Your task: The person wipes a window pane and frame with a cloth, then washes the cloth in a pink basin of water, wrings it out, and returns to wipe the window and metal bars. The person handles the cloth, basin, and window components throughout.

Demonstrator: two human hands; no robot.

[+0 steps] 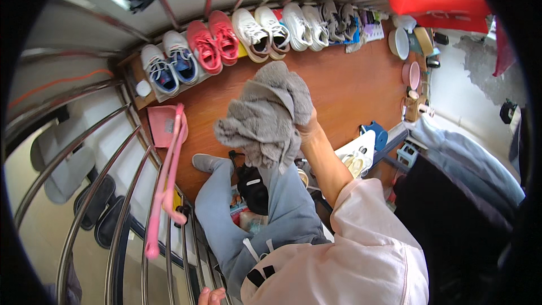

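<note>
My right hand (308,127) is closed on a bunched grey-brown cloth (271,114), held up in front of me above the reddish-brown floor. The cloth hides most of the fingers. At the bottom edge, close to the metal railing bars, only the fingertips of my left hand (211,295) show; whether it holds anything is hidden. Beyond the cloth stands a row of shoes, among them white sneakers with blue insides (181,57), pink sneakers (214,44) and white lace-up sneakers (258,31). A pink dustpan (163,126) and long pink handles (163,186) are at the left.
Metal railing bars (116,152) run along the left, with slippers (103,199) beyond them. A white basin (398,43) and a pink basin (411,75) stand at the far right. Nearer are a blue plastic stool (375,134), light shoes on a white surface (356,162) and hanging clothes (470,156).
</note>
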